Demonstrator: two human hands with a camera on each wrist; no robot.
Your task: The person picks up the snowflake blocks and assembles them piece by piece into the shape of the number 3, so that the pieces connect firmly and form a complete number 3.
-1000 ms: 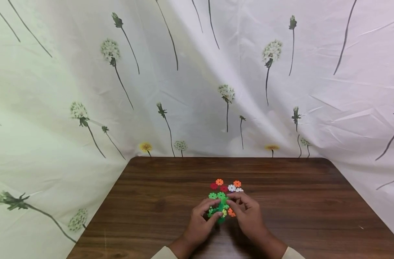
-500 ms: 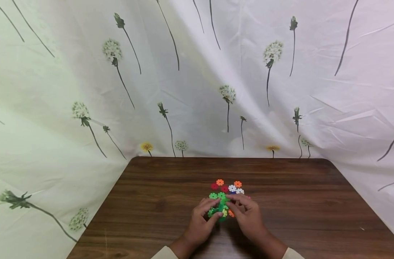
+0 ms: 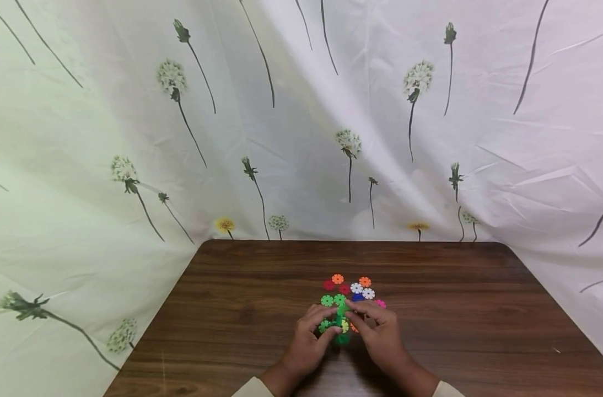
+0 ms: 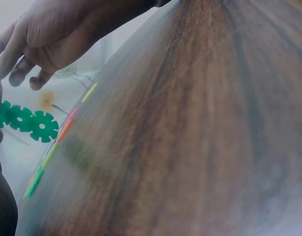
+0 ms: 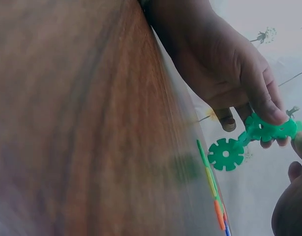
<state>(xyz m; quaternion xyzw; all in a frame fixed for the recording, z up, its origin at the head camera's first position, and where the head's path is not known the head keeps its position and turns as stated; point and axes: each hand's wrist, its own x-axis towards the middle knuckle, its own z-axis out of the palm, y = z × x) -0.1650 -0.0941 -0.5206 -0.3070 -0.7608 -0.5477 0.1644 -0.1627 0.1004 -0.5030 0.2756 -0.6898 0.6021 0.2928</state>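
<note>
In the head view both hands meet over the table around a short chain of joined, notched green plastic discs (image 3: 342,339). My left hand (image 3: 306,336) pinches the chain between thumb and fingers; the right wrist view shows that left hand (image 5: 225,69) gripping the green discs (image 5: 226,154), one disc sticking out below its fingers. My right hand (image 3: 381,331) pinches the chain's upper end, thumb and index fingertip at a green disc. From the left wrist view, the right hand (image 4: 57,37) has its other fingers spread loosely, and the green chain (image 4: 43,126) hangs beside the table edge.
On the brown wooden table (image 3: 222,309) lie several loose notched discs, among them orange (image 3: 338,279), red (image 3: 329,285), white (image 3: 356,288), blue (image 3: 357,297), pink (image 3: 380,304) and light green (image 3: 327,300). A flower-printed white cloth (image 3: 291,121) hangs behind the table.
Both hands keep nearly the same place and grip. The chain's lowest disc shows a little more below the left thumb, and the blue and pink discs show more past the right hand.
</note>
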